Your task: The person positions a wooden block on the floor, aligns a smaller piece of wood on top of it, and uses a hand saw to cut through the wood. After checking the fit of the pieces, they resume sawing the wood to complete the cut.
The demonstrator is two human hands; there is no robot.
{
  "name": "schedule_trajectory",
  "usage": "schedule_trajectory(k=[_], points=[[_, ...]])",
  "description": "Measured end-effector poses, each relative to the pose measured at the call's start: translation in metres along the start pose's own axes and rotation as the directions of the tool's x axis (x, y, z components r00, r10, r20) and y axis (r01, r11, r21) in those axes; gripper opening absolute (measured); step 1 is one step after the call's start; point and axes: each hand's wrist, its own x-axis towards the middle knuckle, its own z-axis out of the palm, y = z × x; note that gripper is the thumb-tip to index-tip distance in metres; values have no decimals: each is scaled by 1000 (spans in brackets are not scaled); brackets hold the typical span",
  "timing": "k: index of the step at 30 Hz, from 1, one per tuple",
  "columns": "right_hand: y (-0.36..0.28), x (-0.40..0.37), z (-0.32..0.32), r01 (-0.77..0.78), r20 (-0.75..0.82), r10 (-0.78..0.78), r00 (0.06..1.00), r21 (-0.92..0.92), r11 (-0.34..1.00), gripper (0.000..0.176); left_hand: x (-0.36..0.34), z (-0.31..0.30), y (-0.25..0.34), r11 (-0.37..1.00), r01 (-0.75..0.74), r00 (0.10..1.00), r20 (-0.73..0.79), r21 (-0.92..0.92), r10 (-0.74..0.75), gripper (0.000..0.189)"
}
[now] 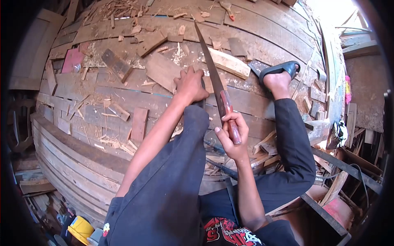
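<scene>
My right hand [233,137] is closed around the reddish-brown wooden handle of a handsaw [212,69]. The long dark blade points up and away, its tip near the top middle of the view. My left hand [191,86] rests with its fingers apart on a flat wooden board [161,73] on the floor, just left of the blade. The board's right end shows between that hand and the saw. My left foot is mostly hidden behind the knee and hand. A pale, rough-cut wood block [227,63] lies just beyond the blade.
Offcuts, chips and sawdust litter the plank floor [262,30]. A brush [227,10] lies at the top. My right foot wears a black sandal [281,71]. Stacked planks [74,164] run along the left, with a yellow bucket [80,229] below. A metal bar [347,170] crosses at right.
</scene>
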Motion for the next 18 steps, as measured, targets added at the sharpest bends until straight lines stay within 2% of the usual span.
schedule_trajectory(k=[2, 3, 6, 10, 11, 14, 18], points=[[-14, 6, 3, 55, -8, -55, 998, 94, 994, 36, -1, -3, -1, 1000, -7, 1000, 18, 16, 7, 77], [-17, 8, -1, 30, 63, -35, 997, 87, 996, 42, -3, -5, -1, 1000, -12, 1000, 24, 26, 12, 80], [-18, 5, -1, -7, 86, -6, 996, 157, 988, 42, -5, -8, -2, 1000, -17, 999, 37, 24, 16, 81], [-15, -1, 2, -9, 63, -1, 998, 152, 988, 45, -1, 1, -6, 998, -22, 999, 43, 51, 20, 89], [-15, -5, 5, -38, 55, 30, 998, 163, 986, 44, -3, 2, -4, 997, -25, 999, 46, 75, 22, 90], [-9, -13, 14, 61, -51, -56, 997, 95, 994, 37, -17, 5, 3, 988, -50, 998, -24, 146, 54, 91], [-24, -28, 14, 114, -73, -106, 992, 110, 987, 31, -47, 23, 1, 989, -82, 990, -102, 124, 95, 85]])
